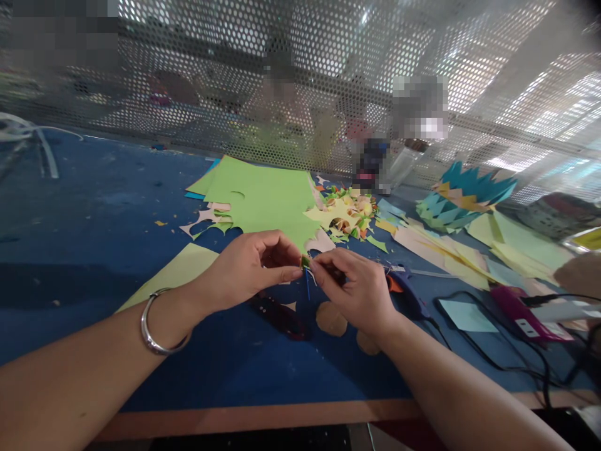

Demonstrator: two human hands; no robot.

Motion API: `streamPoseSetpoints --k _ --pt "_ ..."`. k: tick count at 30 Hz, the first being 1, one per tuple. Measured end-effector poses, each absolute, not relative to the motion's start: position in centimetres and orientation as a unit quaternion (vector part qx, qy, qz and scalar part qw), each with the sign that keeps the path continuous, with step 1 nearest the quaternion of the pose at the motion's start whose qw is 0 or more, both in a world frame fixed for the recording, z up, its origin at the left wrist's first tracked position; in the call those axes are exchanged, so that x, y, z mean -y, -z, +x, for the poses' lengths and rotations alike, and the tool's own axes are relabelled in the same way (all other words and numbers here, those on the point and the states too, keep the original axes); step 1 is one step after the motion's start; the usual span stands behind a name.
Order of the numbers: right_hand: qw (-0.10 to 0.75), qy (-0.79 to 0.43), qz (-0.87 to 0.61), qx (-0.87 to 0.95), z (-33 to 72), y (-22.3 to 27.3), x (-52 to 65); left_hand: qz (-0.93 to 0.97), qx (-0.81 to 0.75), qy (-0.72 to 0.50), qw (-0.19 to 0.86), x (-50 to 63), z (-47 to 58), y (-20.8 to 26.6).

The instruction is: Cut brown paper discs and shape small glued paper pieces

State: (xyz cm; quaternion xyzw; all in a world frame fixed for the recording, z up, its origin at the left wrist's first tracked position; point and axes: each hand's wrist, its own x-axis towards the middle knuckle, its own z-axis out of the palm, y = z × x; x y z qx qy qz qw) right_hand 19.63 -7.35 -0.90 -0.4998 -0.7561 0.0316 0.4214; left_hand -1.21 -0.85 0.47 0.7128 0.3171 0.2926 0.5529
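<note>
My left hand (265,266) and my right hand (354,288) meet fingertip to fingertip above the middle of the blue table. Between their pinched fingers is a small green paper piece (305,262), mostly covered by the fingertips. A thin blue strip (308,287) hangs below it; whether it is attached I cannot tell. Under the hands lie dark scissors (286,319), partly hidden, and a round tan disc (331,318). A second tan disc (367,343) is half covered by my right wrist. Close to my right hand is a dark blue glue gun (407,289) with an orange trigger.
Cut green paper sheets (267,194) lie behind my hands, beside a pile of colourful paper scraps (350,216). At right are a folded teal paper bowl (469,194), loose paper strips (436,247), a magenta power strip (521,310) and black cables. A perforated metal screen (225,81) closes the back.
</note>
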Motion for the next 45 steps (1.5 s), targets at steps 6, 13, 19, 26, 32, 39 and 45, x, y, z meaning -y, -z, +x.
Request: streamPoseSetpoints --k 6,13,19,26,32,39,45 --pt "0.419 -0.033 -0.501 0.756 19.7 0.87 7.48 0.713 -0.315 -0.3 0.55 0.8 -1.21 -0.35" --pt "0.421 -0.032 -0.502 0.755 19.72 0.83 7.49 0.715 -0.315 -0.3 0.547 0.7 -1.04 -0.5" --pt "0.423 -0.032 -0.498 0.756 19.69 0.73 7.43 0.711 -0.316 -0.297 0.554 0.59 -1.16 -0.31" --pt "0.421 -0.031 -0.496 0.758 19.71 0.75 7.55 0.704 -0.312 -0.295 0.566 0.53 -1.21 -0.2" --pt "0.423 -0.028 -0.497 0.757 19.71 0.76 7.53 0.69 -0.305 -0.302 0.583 0.55 -1.13 -0.08" --pt "0.415 -0.026 -0.492 0.765 19.69 0.84 7.5 0.685 -0.323 -0.294 0.583 0.55 -0.91 0.03" --pt "0.4 -0.011 -0.484 0.778 19.63 0.94 7.47 0.677 -0.342 -0.293 0.582 0.71 -0.46 -0.13"
